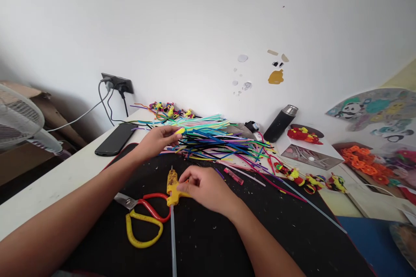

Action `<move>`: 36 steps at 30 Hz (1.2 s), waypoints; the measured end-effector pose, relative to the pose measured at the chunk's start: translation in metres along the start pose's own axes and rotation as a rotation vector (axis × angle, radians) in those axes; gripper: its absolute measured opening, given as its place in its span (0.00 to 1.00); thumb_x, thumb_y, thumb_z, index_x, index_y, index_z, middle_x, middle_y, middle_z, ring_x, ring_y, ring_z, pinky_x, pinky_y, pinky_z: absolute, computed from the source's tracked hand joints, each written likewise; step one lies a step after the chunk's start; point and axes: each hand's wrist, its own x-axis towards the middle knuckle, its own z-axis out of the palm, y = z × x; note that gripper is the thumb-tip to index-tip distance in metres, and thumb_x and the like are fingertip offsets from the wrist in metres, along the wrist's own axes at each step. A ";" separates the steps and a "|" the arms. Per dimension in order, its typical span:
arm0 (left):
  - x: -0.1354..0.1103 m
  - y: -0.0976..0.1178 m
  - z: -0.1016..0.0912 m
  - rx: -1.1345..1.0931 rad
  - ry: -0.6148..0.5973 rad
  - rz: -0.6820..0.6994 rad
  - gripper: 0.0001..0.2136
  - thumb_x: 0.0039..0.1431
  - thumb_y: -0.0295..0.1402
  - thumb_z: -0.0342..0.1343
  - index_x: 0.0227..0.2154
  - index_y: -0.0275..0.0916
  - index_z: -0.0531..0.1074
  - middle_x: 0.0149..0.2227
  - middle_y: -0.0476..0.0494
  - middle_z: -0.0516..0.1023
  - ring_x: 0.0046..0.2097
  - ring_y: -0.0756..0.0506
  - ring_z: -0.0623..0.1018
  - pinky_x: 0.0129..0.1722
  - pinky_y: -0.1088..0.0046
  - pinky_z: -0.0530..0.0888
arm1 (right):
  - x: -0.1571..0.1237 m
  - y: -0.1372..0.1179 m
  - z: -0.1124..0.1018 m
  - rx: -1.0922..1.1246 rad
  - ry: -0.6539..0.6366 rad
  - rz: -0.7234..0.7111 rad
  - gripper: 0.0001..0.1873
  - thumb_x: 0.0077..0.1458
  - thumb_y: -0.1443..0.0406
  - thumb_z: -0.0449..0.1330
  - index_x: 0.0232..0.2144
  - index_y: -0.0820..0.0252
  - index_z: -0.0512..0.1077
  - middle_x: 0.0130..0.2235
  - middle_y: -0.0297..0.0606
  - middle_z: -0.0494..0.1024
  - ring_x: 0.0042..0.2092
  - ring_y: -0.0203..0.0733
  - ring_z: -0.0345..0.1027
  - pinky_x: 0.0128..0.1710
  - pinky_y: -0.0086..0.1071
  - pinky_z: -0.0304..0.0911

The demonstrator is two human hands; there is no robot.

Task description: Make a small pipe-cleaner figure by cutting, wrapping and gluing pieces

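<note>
My left hand (160,140) reaches over the far side of the black mat, fingers pinched on a small yellow piece (180,131), perhaps pipe cleaner. A large pile of coloured pipe cleaners (221,143) lies just beyond it. Nearer to me, the yellow hot glue gun (172,186) points its nozzle away, with a long clear glue stick (173,238) out of its back end. My right hand (204,188) is closed at the gun's right side, thumb and fingers around its handle. Scissors (144,218) with one red and one yellow handle loop lie left of the gun.
A phone (115,139) rests on the white table at left, near a wall socket (117,83). A black flask (281,122), a white box (312,156) and several small pipe-cleaner figures (294,176) stand or lie at right. A fan (19,112) is far left.
</note>
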 end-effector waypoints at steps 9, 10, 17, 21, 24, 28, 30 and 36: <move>-0.004 0.008 -0.004 -0.064 0.047 -0.003 0.26 0.51 0.58 0.70 0.39 0.39 0.82 0.29 0.46 0.82 0.32 0.43 0.80 0.34 0.67 0.77 | -0.009 -0.016 -0.011 -0.551 -0.124 0.087 0.19 0.56 0.56 0.76 0.47 0.51 0.81 0.32 0.32 0.83 0.34 0.45 0.74 0.31 0.32 0.48; -0.004 0.008 -0.004 -0.069 0.041 -0.002 0.26 0.51 0.58 0.70 0.39 0.39 0.82 0.28 0.46 0.82 0.32 0.43 0.80 0.34 0.67 0.77 | -0.009 -0.016 -0.011 -0.594 -0.130 0.082 0.19 0.56 0.56 0.76 0.47 0.52 0.81 0.35 0.35 0.85 0.37 0.47 0.77 0.32 0.33 0.49; -0.003 0.005 -0.001 -0.091 0.040 -0.018 0.27 0.49 0.60 0.71 0.39 0.39 0.82 0.27 0.47 0.82 0.30 0.44 0.79 0.33 0.68 0.76 | -0.008 -0.013 -0.002 -0.794 -0.120 0.077 0.11 0.64 0.60 0.69 0.48 0.54 0.79 0.45 0.41 0.88 0.45 0.55 0.82 0.37 0.36 0.57; -0.004 0.007 0.000 -0.097 0.034 -0.038 0.29 0.47 0.61 0.70 0.39 0.39 0.81 0.26 0.48 0.81 0.29 0.45 0.78 0.32 0.69 0.74 | -0.002 -0.004 -0.007 -0.874 -0.062 0.092 0.11 0.67 0.62 0.66 0.50 0.55 0.78 0.46 0.42 0.88 0.45 0.55 0.82 0.38 0.36 0.59; -0.006 0.011 0.000 -0.084 0.033 -0.046 0.30 0.47 0.61 0.70 0.40 0.38 0.81 0.27 0.49 0.80 0.29 0.45 0.77 0.32 0.69 0.74 | 0.001 0.005 -0.009 -0.883 -0.009 0.116 0.11 0.67 0.63 0.66 0.50 0.55 0.78 0.44 0.41 0.88 0.44 0.54 0.82 0.38 0.36 0.60; -0.008 0.014 -0.001 -0.065 0.030 -0.051 0.31 0.48 0.61 0.70 0.42 0.37 0.81 0.28 0.48 0.80 0.31 0.45 0.78 0.33 0.70 0.74 | 0.000 0.001 -0.006 -0.686 0.037 0.066 0.09 0.68 0.64 0.64 0.50 0.54 0.79 0.45 0.38 0.88 0.44 0.48 0.82 0.39 0.33 0.61; -0.008 0.015 -0.001 -0.055 0.028 -0.058 0.30 0.49 0.60 0.69 0.42 0.37 0.81 0.28 0.48 0.80 0.31 0.45 0.78 0.33 0.70 0.74 | -0.004 -0.007 0.000 -0.523 0.021 -0.002 0.09 0.70 0.62 0.63 0.49 0.54 0.80 0.40 0.35 0.87 0.41 0.44 0.81 0.38 0.31 0.61; -0.007 0.012 0.002 -0.029 -0.006 -0.034 0.26 0.51 0.55 0.71 0.42 0.37 0.82 0.29 0.47 0.80 0.32 0.45 0.79 0.34 0.69 0.75 | -0.015 -0.027 0.032 -0.513 -0.183 -0.263 0.15 0.66 0.57 0.70 0.51 0.56 0.80 0.39 0.36 0.84 0.41 0.44 0.77 0.42 0.33 0.65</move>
